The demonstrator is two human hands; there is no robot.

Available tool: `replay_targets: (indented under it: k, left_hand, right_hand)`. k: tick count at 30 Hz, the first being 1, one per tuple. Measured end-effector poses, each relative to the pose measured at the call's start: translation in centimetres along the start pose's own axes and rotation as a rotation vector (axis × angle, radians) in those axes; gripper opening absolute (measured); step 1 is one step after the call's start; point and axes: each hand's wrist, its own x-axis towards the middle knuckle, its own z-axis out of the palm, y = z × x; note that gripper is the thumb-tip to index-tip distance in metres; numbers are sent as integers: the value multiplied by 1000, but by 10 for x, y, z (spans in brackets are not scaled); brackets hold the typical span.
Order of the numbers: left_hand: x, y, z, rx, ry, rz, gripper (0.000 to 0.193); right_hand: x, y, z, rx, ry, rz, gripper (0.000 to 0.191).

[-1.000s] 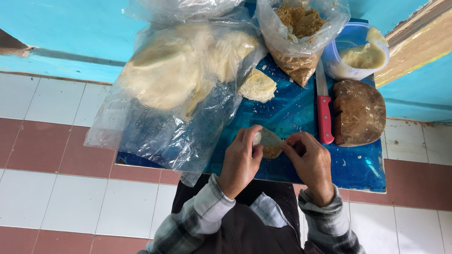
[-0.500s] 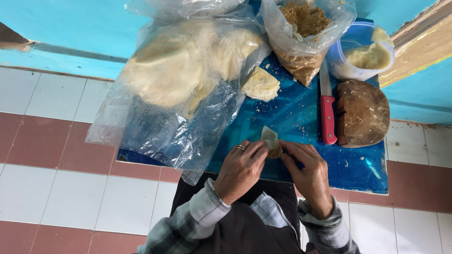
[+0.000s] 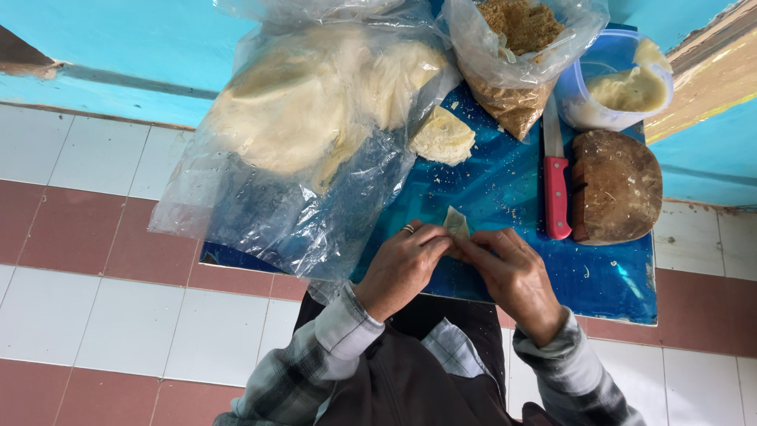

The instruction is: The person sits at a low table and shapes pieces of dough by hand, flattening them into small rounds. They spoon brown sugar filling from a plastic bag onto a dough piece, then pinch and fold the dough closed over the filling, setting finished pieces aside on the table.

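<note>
Left hand (image 3: 402, 268): pinched the near edge of the dough piece (image 3: 456, 223), ring on one finger.
Right hand (image 3: 512, 276): fingertips closed on the same piece, touching the left.
Dough piece: small, pale, held just above the blue board (image 3: 505, 181).
Nearby: red-handled knife (image 3: 556, 177) beside a brown block (image 3: 619, 185); clear bag of dough (image 3: 307, 118) to the left.
</note>
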Motion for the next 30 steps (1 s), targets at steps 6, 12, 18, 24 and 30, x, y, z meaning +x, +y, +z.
replay_targets:
  k: [6, 12, 18, 24, 30]
  left_hand:
    - [7, 2, 4, 1, -19, -87, 9]
    - [12, 1, -8, -101, -77, -92, 11]
    - [13, 2, -2, -83, -96, -157, 10]
    - [33, -12, 5, -89, -151, -231, 9]
    - [40, -21, 6, -163, -101, -231, 10]
  right_hand:
    - [8, 10, 4, 89, 33, -53, 27]
    - [27, 27, -1, 265, -162, 87, 17]
    - [49, 42, -1, 440, -450, 313, 15]
    - [38, 27, -5, 298, -190, 151, 17]
    - [13, -8, -7, 80, 24, 65, 24]
